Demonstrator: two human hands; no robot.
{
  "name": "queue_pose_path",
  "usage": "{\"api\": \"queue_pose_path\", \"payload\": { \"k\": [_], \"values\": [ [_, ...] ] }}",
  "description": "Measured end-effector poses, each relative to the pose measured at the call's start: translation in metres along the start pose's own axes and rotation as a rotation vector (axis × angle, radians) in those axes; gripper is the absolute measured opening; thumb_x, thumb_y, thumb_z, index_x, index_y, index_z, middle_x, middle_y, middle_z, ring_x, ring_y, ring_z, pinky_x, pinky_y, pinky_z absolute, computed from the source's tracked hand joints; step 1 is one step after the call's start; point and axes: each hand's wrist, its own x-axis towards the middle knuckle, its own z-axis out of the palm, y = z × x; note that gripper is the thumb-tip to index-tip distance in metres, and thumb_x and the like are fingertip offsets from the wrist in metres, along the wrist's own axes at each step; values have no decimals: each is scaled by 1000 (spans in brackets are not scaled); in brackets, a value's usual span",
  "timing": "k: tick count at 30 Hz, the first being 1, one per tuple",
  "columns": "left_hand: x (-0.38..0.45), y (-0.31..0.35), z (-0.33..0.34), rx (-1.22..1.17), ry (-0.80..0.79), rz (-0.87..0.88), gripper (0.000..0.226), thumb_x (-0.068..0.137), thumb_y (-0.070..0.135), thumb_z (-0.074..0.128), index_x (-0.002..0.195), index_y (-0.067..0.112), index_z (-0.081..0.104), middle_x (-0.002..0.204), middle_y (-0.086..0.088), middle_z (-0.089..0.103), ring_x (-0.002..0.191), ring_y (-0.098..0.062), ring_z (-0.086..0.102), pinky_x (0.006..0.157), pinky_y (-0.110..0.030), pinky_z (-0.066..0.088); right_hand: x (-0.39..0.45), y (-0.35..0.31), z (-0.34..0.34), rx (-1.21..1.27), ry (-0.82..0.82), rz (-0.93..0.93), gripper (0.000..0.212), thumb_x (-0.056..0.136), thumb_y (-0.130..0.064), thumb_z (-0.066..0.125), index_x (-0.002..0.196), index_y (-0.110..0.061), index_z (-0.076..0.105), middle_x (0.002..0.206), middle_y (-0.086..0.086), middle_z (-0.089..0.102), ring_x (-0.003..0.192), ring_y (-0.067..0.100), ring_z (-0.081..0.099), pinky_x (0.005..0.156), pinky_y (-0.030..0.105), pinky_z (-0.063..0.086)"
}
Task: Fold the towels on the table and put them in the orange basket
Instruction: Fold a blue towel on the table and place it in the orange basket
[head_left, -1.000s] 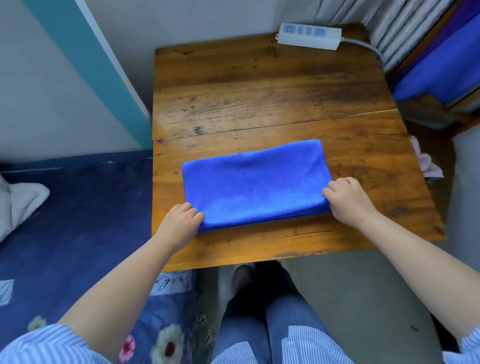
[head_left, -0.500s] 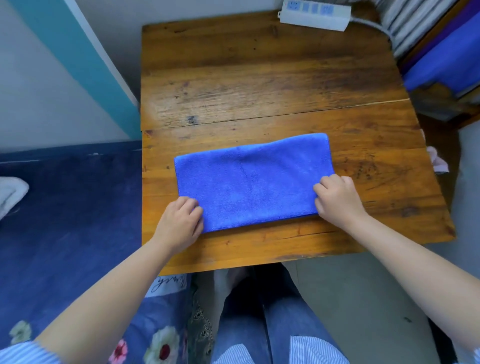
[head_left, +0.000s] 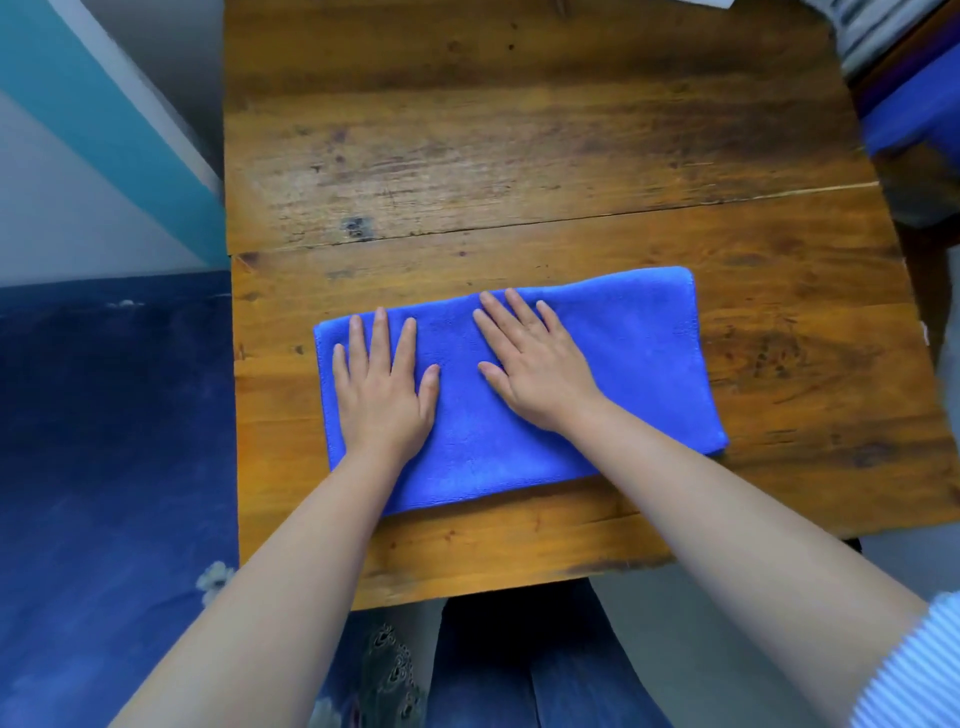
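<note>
Worn brown wooden table (head_left: 519, 156) planks fill most of the frame, with a pale wall and teal stripe at the upper left and a dark blue floral bedspread (head_left: 114, 467) down the left side.

Straight, spread fingers (head_left: 382, 332) of the left hand (head_left: 382, 395) lie flat on the left part of a bright blue microfibre towel (head_left: 639, 374). Beside them, near the towel's middle, the right hand (head_left: 535, 369) rests palm down too, fingers extended and angled toward the upper left. Neither hand grips anything; both press the cloth flat. Bare forearms run back to the lower corners, a striped sleeve (head_left: 914, 670) showing at the lower right.

A second ago both hands were curled at the towel's near corners, pinching the cloth. Now they have let go and moved onto its top surface. That suggests one fold is finished and is being smoothed.

Folded into a long rectangle, the towel sits in the centre of the frame, on the near half of the table. It likely needs another fold before going into the orange basket, which is not in view. More blue fabric (head_left: 914, 119) shows at the upper right edge.
</note>
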Motion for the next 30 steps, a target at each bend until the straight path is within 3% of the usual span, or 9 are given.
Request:
{"api": "queue_pose_path", "payload": {
  "k": [3, 8, 15, 19, 22, 27, 30],
  "values": [
    [0, 2, 2, 0, -17, -58, 61, 87, 47, 29, 144, 23, 29, 155, -13, 15, 143, -38, 4, 114, -49, 3, -1, 23, -4, 13, 23, 101, 57, 97, -38, 30, 147, -20, 10, 157, -4, 4, 145, 16, -1, 112, 33, -12],
    [1, 1, 6, 28, -29, -100, 57, 92, 45, 40, 144, 30, 25, 157, -8, 8, 142, -41, -2, 114, -50, -3, -14, 74, -13, 93, 100, 384, 56, 97, -33, 33, 146, -15, 14, 157, 1, 8, 145, 21, 1, 114, 34, -6],
    [2, 1, 7, 56, -35, -120, 57, 92, 47, 38, 145, 31, 22, 157, -6, 6, 142, -40, -3, 114, -51, -3, -36, 112, -18, 197, 106, 579, 55, 98, -31, 27, 147, -13, 7, 157, 6, 2, 145, 24, -2, 116, 41, -1],
    [2, 3, 5, 62, -46, -117, 57, 92, 48, 35, 145, 32, 19, 157, -5, 4, 142, -39, -4, 114, -50, -4, -45, 99, -19, 155, 166, 606, 58, 98, -32, 27, 147, -10, 7, 156, 12, 1, 144, 28, -2, 116, 46, -2],
    [1, 2, 4, 63, -46, -110, 57, 93, 47, 34, 146, 32, 18, 157, -6, 5, 143, -39, -4, 114, -50, -4, -60, 69, -15, 183, 222, 500, 63, 89, -37, 26, 146, -10, 16, 156, 14, 6, 144, 32, 1, 114, 48, -3],
    [2, 1, 4, 77, -60, -103, 57, 94, 47, 32, 146, 30, 17, 157, -7, 4, 143, -39, -4, 114, -50, -4, -98, 50, 11, 128, 66, 486, 64, 86, -42, 22, 145, -16, 19, 156, 5, 7, 145, 26, 0, 115, 46, -3],
    [1, 3, 1, 92, -88, -99, 57, 95, 46, 30, 147, 29, 14, 157, -7, 1, 143, -38, -6, 114, -50, -4, -115, 63, 14, 178, 69, 581, 57, 95, -37, 32, 146, -14, 18, 156, 6, 7, 144, 29, 2, 115, 48, 1]
  ]
}}
